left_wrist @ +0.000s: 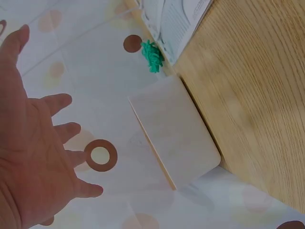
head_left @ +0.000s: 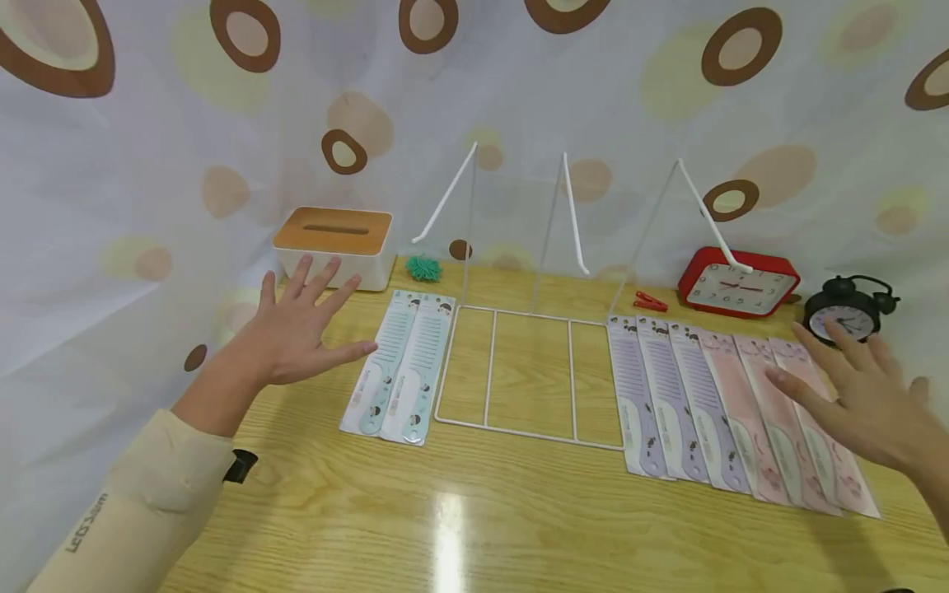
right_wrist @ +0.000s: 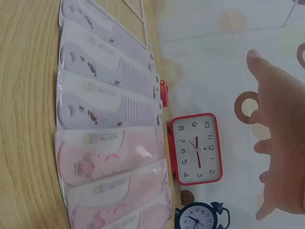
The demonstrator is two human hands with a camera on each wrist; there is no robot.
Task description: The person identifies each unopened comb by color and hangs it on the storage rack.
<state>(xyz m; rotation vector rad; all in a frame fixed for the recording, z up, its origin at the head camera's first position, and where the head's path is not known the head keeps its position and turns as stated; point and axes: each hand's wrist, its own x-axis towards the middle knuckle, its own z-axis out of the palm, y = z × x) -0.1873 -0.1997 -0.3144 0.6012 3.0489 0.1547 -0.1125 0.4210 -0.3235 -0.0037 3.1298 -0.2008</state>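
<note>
My left hand (head_left: 296, 333) hovers with fingers spread, holding nothing, between the tissue box (head_left: 334, 235) and two packaged teal combs (head_left: 418, 362). On the other side, my right hand (head_left: 863, 403) is raised with spread fingers above the right end of a row of packaged combs. That row has purple combs (right_wrist: 90, 59) on its left and pink combs (head_left: 771, 412) on its right, partly overlapping. Between the two groups stands a white wire rack (head_left: 530, 432) with three upright arms that slope forward. Both wrist views show the palms bare, with nothing in them.
A green pompom-like ball (head_left: 423, 268) lies beside the tissue box. Behind the combs are a red clip (head_left: 650, 301), a red clock (head_left: 737, 284) and a black alarm clock (head_left: 845, 317). A patterned curtain (head_left: 415, 107) encloses the back and sides of the wooden table (head_left: 356, 511).
</note>
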